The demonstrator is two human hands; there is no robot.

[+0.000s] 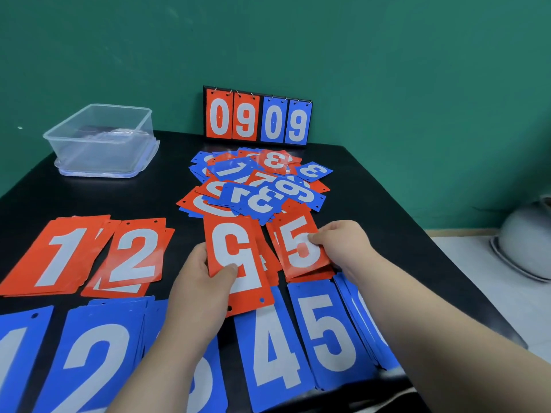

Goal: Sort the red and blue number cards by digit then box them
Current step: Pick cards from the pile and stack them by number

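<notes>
Now, left hand: pinches red card, thumb on top;
Right hand: touches red 5 stack; whether it grips, I cannot tell

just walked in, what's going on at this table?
A person is sorting number cards on a black table. The left hand grips a red plastic card, a 6 or a 9. The right hand touches the red 5 pile. The red 1 pile, red 2 pile, blue 4 pile and blue 5 pile are laid out. A mixed heap waits unsorted, and the clear plastic box stands far left.
</notes>
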